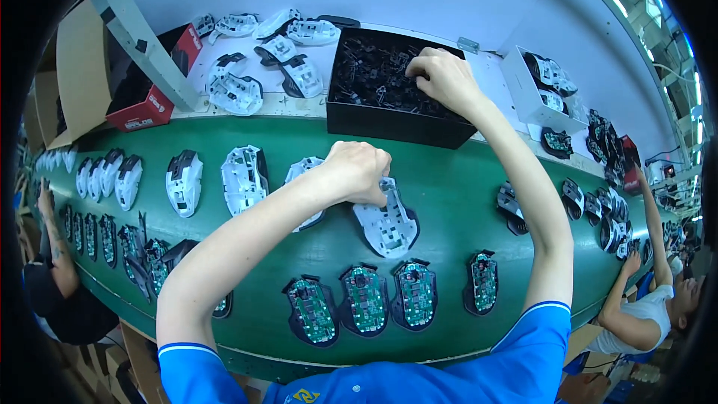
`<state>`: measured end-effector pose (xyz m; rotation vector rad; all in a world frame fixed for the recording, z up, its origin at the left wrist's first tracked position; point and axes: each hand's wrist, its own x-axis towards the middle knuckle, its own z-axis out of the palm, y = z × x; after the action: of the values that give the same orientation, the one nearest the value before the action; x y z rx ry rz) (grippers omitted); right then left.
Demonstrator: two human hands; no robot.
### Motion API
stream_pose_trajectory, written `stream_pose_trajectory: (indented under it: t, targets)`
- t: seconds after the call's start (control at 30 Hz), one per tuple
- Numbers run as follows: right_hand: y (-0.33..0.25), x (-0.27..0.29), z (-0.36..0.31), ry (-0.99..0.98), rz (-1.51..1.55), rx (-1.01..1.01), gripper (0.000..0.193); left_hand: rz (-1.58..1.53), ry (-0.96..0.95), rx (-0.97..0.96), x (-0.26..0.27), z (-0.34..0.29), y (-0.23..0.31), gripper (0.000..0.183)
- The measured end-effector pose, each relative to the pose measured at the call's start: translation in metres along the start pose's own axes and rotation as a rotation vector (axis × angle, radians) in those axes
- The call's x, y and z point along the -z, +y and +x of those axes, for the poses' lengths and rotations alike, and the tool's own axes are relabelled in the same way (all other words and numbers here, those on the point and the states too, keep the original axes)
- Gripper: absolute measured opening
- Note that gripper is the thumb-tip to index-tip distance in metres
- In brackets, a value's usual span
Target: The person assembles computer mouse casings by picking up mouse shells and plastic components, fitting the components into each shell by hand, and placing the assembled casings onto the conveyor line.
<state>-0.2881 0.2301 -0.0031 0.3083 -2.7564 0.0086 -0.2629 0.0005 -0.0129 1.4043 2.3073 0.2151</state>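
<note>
My left hand [360, 172] is closed at the upper end of a white computer mouse shell [390, 226], which lies with its inside facing up. Its curled fingers hide the grip in part. Reaching over the black box [396, 126], my right hand [446, 81] has its fingers bent down among small black plastic parts [374, 75]. Whatever those fingertips pinch is hidden. Another white shell [303, 172] is partly covered by my left forearm. Nearer to me lie mouse bases with green circuit boards, one of them a base [364, 301] in the middle of a row.
White shells [244, 179] and more circuit-board bases [108, 239] line the green belt [449, 254]. On the back shelf are more shells [233, 93], a red box [149, 111] and a white box [523, 97]. Co-workers' arms reach in at left [58, 243] and right [652, 224].
</note>
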Motion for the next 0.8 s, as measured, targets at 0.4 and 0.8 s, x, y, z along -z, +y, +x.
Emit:
stream_pose_trajectory:
  t: [0.4,0.8]
  targets:
    - [0.002,-0.026,0.021,-0.130,0.129,-0.201,0.020,-1.380,0.179,0.198,0.005,-0.127,0.004,0.045]
    - [-0.157,0.134,-0.087,-0.181,1.236,-0.221,0.016,-2.015,0.093,0.286,-0.032,-0.219,0.018,0.063]
